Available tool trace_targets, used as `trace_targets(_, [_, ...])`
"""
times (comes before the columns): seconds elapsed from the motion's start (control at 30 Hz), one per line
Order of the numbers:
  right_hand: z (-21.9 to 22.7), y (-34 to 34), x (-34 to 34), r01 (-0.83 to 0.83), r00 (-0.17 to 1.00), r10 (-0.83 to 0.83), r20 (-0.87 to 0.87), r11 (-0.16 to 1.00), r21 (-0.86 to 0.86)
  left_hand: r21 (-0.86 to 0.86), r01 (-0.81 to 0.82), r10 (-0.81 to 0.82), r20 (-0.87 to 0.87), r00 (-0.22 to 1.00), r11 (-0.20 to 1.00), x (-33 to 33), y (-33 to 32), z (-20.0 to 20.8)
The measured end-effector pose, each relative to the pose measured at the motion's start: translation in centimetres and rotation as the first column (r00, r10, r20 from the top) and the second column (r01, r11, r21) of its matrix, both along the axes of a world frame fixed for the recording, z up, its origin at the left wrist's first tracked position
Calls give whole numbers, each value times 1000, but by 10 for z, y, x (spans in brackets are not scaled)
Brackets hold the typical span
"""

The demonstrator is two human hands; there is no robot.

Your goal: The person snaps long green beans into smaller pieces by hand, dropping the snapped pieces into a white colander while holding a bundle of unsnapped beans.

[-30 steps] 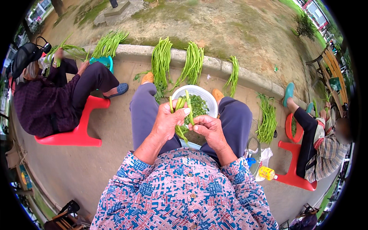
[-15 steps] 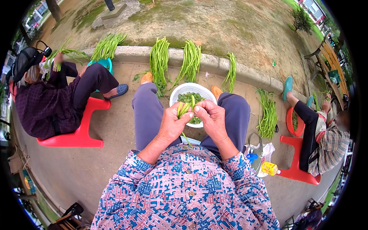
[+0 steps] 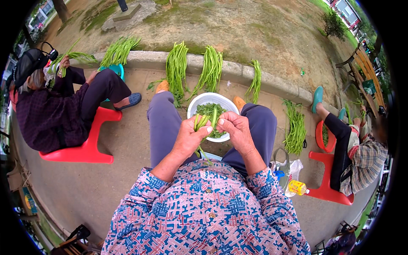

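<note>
Short green stalks (image 3: 201,122) are up in front of the person's lap, right above a white basket (image 3: 196,100) with a bunch of chopped-looking leafy greens (image 3: 217,101) in it. Left hand (image 3: 189,135) has a snug hold on a small bundle of them, thumb pressed across, with a few thin ends hanging out below. One upright stalk (image 3: 214,114) stands between the two hands, and the right hand (image 3: 236,131) has a narrow thumb-and-finger pinch at its edge. Can't really make out the fingertips' exact contact, it's too small.

Basket sits between the knees. Past it, three long green bundles (image 3: 176,66) lean on the concrete curb (image 3: 146,58), plus another pile (image 3: 295,131) on the ground to the right. Near that there's a plastic bag (image 3: 296,168) and a yellow bottle (image 3: 297,187). Two other people sit on red stools, one with a teal tub (image 3: 118,71) to the left, one beside a red basin (image 3: 330,142) to the right.
</note>
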State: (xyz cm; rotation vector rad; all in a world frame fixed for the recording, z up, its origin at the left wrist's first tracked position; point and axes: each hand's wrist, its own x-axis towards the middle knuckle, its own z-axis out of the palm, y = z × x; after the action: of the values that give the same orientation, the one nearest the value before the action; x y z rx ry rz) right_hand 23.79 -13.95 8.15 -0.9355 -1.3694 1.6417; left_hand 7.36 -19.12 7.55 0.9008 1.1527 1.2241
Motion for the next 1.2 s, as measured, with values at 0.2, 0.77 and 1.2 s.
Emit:
trace_targets(0.2, [-6, 7, 10, 75, 996, -75, 48, 997, 6, -98, 17, 9, 257, 966, 995, -7, -2, 1])
trace_targets(0.77, [-16, -19, -15, -157, 962, 71, 263, 932, 326, 36, -207, 198, 179, 964, 978, -7, 2, 4])
trace_targets(1.2, [-1, -20, -26, -359, 817, 32, 576, 810, 464, 18, -209, 201, 203, 958, 978, -10, 0, -3])
